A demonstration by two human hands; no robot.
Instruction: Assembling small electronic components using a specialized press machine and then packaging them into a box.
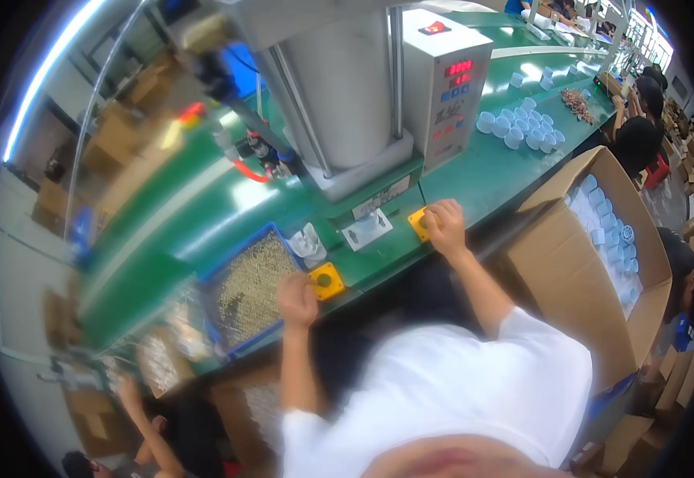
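My left hand [297, 299], its fingers curled, is beside a yellow button box [328, 282] with a dark round button, at the table's near edge. My right hand [445, 226] is curled at the edge of a second yellow button box [419, 225] and covers part of it. Whatever either hand holds, if anything, is hidden. Between and beyond the boxes stands a press [335, 95] with a thick grey cylinder and steel rods. In front of its base lies a white plate [367, 231] with cut-outs. A crumpled whitish item [307, 244] lies beside the left box.
Left of me, a blue tray [239, 344] holds many small beige pieces. A control box [447, 88] with red digits adjoins the press. Pale blue cups [531, 126] cluster farther right; a cardboard box [550, 263] of cups stands nearer. Another person's arm [149, 430] reaches in at lower left.
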